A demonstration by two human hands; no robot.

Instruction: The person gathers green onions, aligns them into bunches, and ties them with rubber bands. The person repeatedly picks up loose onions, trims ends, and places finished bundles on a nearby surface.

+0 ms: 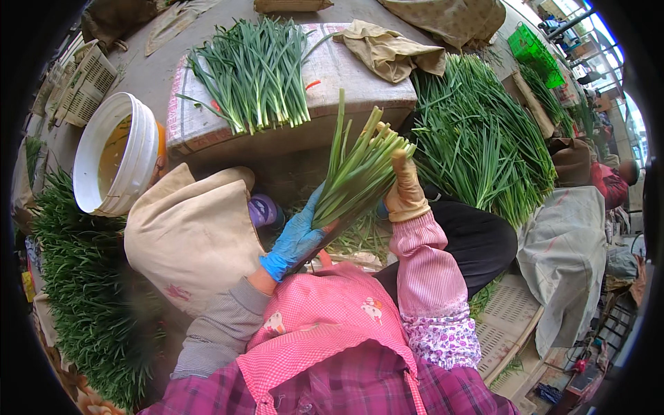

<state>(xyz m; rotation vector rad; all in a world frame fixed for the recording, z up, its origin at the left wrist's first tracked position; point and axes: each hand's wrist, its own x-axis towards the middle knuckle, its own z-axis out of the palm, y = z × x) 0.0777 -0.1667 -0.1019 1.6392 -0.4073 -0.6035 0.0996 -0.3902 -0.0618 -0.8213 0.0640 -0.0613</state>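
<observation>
My left hand [296,239], in a blue disposable glove, is shut around a bunch of long green garlic-like stalks [358,174]. The cut ends point up and away from me, over the near edge of a covered low table. At those ends is my right hand [405,181] in a tan glove; its thumb and fingers lie on either side of the stalks. Part of the right fingers is hidden behind the bunch. On the table [358,88] rests a spread pile of similar greens [259,78], white ends towards me, with a red strip [313,84] beside it.
A white bucket [132,166] with brownish liquid stands left of the table. Heaps of greens lie at right [477,140] and left [88,290]. A tan cloth [389,49] covers the table's far right corner. Farther right are a green crate [534,54] and another person [614,181].
</observation>
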